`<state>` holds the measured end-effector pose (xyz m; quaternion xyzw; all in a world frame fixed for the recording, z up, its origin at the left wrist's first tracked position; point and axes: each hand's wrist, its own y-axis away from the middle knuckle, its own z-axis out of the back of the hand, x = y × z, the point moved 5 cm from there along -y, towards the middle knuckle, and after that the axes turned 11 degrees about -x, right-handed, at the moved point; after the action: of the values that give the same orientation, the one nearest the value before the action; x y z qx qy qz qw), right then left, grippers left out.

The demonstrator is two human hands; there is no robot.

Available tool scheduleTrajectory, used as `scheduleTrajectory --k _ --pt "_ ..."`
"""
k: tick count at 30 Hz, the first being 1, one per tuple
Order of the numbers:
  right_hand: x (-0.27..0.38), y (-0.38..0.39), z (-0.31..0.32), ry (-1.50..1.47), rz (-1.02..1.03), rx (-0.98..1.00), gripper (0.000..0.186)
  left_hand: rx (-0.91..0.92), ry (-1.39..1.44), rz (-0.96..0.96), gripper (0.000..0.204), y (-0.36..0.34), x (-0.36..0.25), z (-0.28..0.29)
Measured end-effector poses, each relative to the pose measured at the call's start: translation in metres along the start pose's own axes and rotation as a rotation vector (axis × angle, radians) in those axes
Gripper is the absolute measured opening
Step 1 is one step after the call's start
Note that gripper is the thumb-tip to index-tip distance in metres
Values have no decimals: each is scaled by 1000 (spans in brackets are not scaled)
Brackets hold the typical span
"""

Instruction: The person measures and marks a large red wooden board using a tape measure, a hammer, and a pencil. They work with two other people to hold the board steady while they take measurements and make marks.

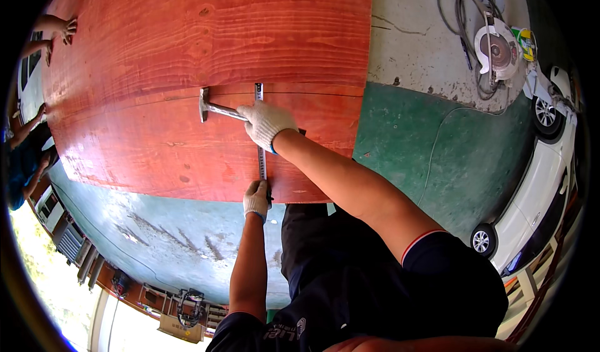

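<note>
Dark shirt (375,302) with pale lettering (282,332) sat nearest. Our gloved right hand (267,124) gripped a hammer (226,111) over the red board (144,130); our gloved left hand (255,199) clasped a marked tape measure (262,161) at its near edge.

A person's two arms reach forward from the lower edge, bare below short dark sleeves, with off-white knit gloves edged in blue. The left arm (247,271) rises almost straight up, and the left hand (254,201) is closed, its fingers curled. The right arm (350,186) slants up and leftward from the lower right, bent only slightly. The right hand (270,124) sits farther forward than the left, its back uppermost, fingers (246,111) wrapped in a firm fist.
</note>
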<state>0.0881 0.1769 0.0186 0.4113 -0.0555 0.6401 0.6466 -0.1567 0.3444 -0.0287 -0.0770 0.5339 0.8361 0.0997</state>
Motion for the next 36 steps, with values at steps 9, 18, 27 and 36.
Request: scheduleTrajectory --k 9,18,27,36 --pt "0 1 -3 -46 -11 -49 21 -20 17 -7 27 4 -5 -2" --pt "-2 7 -1 -58 -12 6 20 -14 6 -16 29 4 -5 -2" --pt "-8 9 4 -74 -23 -34 20 -13 19 1 28 7 -8 -2" --pt "-15 21 2 -165 -26 -41 25 -46 37 3 26 7 -8 -5"
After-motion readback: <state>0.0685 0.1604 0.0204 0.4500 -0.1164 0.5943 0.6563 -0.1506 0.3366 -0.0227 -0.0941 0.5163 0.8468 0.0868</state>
